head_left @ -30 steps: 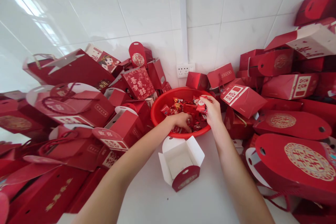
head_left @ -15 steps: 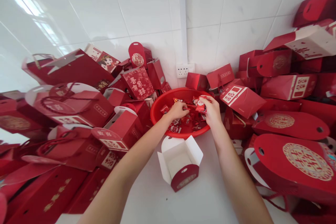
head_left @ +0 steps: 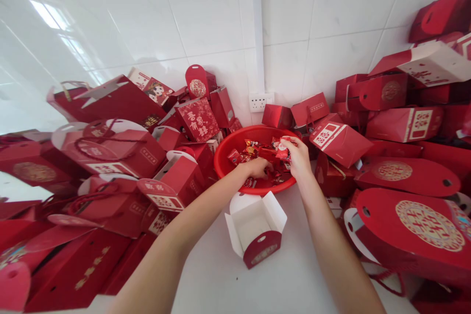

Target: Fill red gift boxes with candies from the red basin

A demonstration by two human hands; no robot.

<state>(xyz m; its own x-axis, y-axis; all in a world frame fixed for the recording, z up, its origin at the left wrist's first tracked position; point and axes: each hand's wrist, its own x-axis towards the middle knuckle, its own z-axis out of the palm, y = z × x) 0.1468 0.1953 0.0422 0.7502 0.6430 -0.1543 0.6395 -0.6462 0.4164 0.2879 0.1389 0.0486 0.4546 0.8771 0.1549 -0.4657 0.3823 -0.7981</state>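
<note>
A red plastic basin (head_left: 218,161) holds a loose heap of small red-wrapped candies (head_left: 251,147). My left hand (head_left: 259,169) reaches down into it, fingers curled among the wrappers; whatever they hold is hidden. At the basin's right side my right hand (head_left: 299,156) is closed around several wrapped candies (head_left: 282,151), gripped between thumb and fingers above the heap. Just in front of the basin stands an open box (head_left: 262,250), dark red outside and white inside. Its flaps are spread and only bare white card shows within.
Red gift boxes (head_left: 162,184) are heaped on the left, some with cord handles. More red boxes (head_left: 408,171) pile up on the right. Behind the basin, a wall socket (head_left: 261,102) sits on the white tiled wall. A white tabletop (head_left: 235,287) lies underneath.
My left hand has moved a little right and lower into the candies. My right hand keeps its candies in nearly the same place. The view has shifted slightly.
</note>
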